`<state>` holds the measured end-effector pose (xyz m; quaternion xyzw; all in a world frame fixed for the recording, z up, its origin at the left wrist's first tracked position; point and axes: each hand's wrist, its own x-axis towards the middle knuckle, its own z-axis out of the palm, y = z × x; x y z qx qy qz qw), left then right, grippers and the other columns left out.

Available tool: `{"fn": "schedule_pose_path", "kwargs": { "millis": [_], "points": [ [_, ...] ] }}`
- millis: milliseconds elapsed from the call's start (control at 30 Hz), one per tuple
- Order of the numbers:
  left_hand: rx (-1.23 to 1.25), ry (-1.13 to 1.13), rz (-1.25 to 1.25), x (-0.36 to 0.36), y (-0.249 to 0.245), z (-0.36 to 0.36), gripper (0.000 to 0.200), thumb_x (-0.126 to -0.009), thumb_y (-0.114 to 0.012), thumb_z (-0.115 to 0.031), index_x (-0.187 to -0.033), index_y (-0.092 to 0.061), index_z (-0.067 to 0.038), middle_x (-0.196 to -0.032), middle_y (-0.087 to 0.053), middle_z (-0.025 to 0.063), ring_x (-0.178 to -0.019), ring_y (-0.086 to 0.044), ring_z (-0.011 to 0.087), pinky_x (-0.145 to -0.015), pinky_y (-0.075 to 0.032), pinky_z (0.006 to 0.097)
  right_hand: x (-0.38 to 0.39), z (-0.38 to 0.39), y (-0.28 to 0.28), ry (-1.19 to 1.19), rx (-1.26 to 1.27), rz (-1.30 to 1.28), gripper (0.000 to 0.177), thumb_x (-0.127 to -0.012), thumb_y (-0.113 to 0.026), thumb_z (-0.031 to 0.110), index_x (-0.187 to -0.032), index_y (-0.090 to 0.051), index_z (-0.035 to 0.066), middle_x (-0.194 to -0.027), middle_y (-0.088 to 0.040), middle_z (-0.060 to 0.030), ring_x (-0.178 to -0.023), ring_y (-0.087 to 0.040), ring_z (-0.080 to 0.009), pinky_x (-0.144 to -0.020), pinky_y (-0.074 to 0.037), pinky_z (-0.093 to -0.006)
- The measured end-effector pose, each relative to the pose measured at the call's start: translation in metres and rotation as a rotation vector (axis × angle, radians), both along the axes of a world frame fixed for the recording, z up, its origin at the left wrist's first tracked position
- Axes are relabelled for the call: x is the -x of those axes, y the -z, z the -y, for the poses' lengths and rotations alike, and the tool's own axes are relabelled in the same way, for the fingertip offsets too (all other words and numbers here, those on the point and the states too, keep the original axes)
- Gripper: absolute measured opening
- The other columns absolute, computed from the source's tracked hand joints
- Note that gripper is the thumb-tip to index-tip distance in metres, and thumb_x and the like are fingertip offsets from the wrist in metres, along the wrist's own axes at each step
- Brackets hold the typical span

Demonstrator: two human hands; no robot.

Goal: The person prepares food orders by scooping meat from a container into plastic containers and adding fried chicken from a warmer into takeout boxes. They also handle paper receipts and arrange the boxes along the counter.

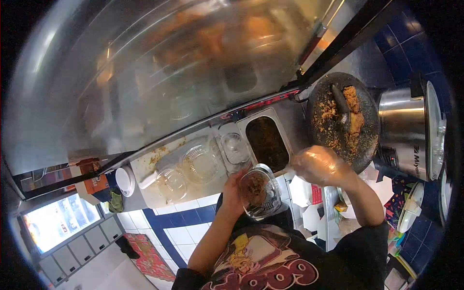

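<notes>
My left hand [233, 195] grips a clear plastic container [278, 193] by its side, in front of my body. Reddish-brown food [255, 189] lies in it. A clear plastic glove covers my right hand [316, 166], whose fingers are curled; whatever they may hold is hidden. This hand is between the container and a dark stone mortar [319, 130], near the mortar's lower edge. Crumbly orange-brown food [354, 99] and a dark stone pestle [340, 104] rest in the mortar. Beside my hands sits a metal pan [286, 145] of dark contents.
Clear plastic containers [199, 159] and a smaller clear tub [234, 147] stand on a white board [193, 191] with crumbs. White round lids [124, 180] are at its left end. A steel cooker [402, 130] stands right of the mortar. A reflective glass panel [159, 96] rises behind the counter.
</notes>
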<state>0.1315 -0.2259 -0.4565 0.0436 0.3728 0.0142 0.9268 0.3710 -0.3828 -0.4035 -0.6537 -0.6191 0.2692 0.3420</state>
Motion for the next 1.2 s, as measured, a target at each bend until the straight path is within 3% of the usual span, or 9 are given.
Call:
{"fn": "schedule_pose_path", "kwargs": {
  "millis": [100, 233, 433, 500, 600, 833, 933, 1067, 1200],
  "points": [
    [-0.167, -0.031, 0.007, -0.012, 0.011, -0.006, 0.049, -0.094, -0.044, -0.034, -0.133, -0.05, -0.005, -0.111, -0.065, 0.0141, -0.098, -0.063, 0.03, -0.088, -0.051, 0.0446, -0.014, -0.021, -0.044, 0.032, 0.495, -0.081, 0.034, -0.091, -0.056, 0.029, -0.087, -0.066, -0.003, -0.073, -0.063, -0.019, -0.06, -0.059, -0.022, -0.057, -0.048, -0.033],
    [-0.116, -0.038, 0.073, -0.009, 0.013, -0.017, 0.054, -0.094, -0.044, -0.035, -0.139, -0.045, -0.006, -0.115, -0.064, 0.0141, -0.102, -0.062, 0.0297, -0.092, -0.049, 0.0444, -0.029, -0.004, -0.032, -0.015, 0.528, -0.128, 0.029, -0.091, -0.06, 0.026, -0.092, -0.068, -0.002, -0.067, -0.063, -0.0134, -0.057, -0.055, -0.0171, -0.053, -0.045, -0.0326],
    [-0.224, -0.056, 0.103, 0.002, 0.011, -0.016, 0.056, -0.096, -0.042, -0.037, -0.143, -0.041, -0.008, -0.127, -0.058, 0.0157, -0.111, -0.059, 0.0308, -0.097, -0.047, 0.0445, -0.015, 0.013, -0.039, 0.389, 0.591, -0.38, 0.023, -0.088, -0.068, 0.023, -0.096, -0.071, 0.002, -0.062, -0.062, 0.0004, -0.052, -0.05, -0.0098, -0.048, -0.041, -0.0301],
    [-0.298, -0.063, -0.009, 0.011, 0.001, -0.012, 0.056, -0.096, -0.038, -0.036, -0.145, -0.038, -0.008, -0.128, -0.057, 0.0155, -0.104, -0.063, 0.0297, -0.095, -0.049, 0.0443, -0.008, 0.011, -0.05, 0.442, 0.73, -0.394, 0.025, -0.093, -0.055, 0.021, -0.098, -0.068, 0.001, -0.078, -0.067, -0.018, -0.068, -0.065, -0.0268, -0.062, -0.051, -0.0391],
    [-0.388, -0.071, -0.056, 0.029, -0.004, -0.015, 0.055, -0.099, -0.038, -0.036, -0.146, -0.037, -0.007, -0.131, -0.055, 0.0152, -0.112, -0.059, 0.0294, -0.098, -0.047, 0.0437, 0.006, 0.015, -0.027, 0.311, 0.359, 0.082, 0.021, -0.092, -0.058, 0.024, -0.092, -0.069, 0.005, -0.072, -0.067, -0.0117, -0.054, -0.061, -0.0235, -0.05, -0.047, -0.0364],
    [-0.415, 0.112, -0.106, 0.035, -0.016, -0.008, 0.053, -0.099, -0.039, -0.034, -0.146, -0.035, -0.01, -0.13, -0.056, 0.0142, -0.109, -0.061, 0.0306, -0.094, -0.05, 0.0433, 0.034, -0.006, -0.021, 0.076, 0.362, 0.532, 0.02, -0.086, -0.06, 0.018, -0.098, -0.061, 0.002, -0.073, -0.065, -0.0151, -0.07, -0.066, -0.0306, -0.06, -0.054, -0.0423],
    [-0.285, 0.098, -0.062, 0.014, -0.013, 0.017, 0.051, -0.099, -0.038, -0.032, -0.145, -0.037, -0.01, -0.127, -0.057, 0.0167, -0.105, -0.062, 0.0322, -0.091, -0.052, 0.0437, 0.025, -0.012, -0.033, 0.102, 0.221, 0.109, 0.011, -0.085, -0.058, 0.018, -0.086, -0.063, 0.008, -0.071, -0.065, -0.0126, -0.068, -0.066, -0.0303, -0.059, -0.053, -0.0402],
    [-0.128, -0.12, 0.031, 0.0, -0.007, 0.035, 0.051, -0.101, -0.036, -0.036, -0.148, -0.032, -0.017, -0.118, -0.059, 0.0197, -0.1, -0.064, 0.0318, -0.086, -0.054, 0.0449, 0.018, -0.014, -0.05, 0.068, 0.304, 0.319, 0.019, -0.085, -0.061, 0.022, -0.091, -0.068, 0.004, -0.076, -0.067, -0.0165, -0.073, -0.066, -0.0329, -0.064, -0.053, -0.0405],
    [-0.201, -0.13, 0.063, -0.002, -0.001, 0.028, 0.052, -0.101, -0.03, -0.035, -0.151, -0.027, -0.02, -0.115, -0.061, 0.0194, -0.097, -0.065, 0.0318, -0.084, -0.054, 0.0454, 0.012, -0.003, -0.018, 0.107, 0.31, 0.033, 0.026, -0.09, -0.061, 0.027, -0.094, -0.068, 0.002, -0.078, -0.067, -0.0138, -0.068, -0.065, -0.0297, -0.062, -0.052, -0.0373]
  ]
}}
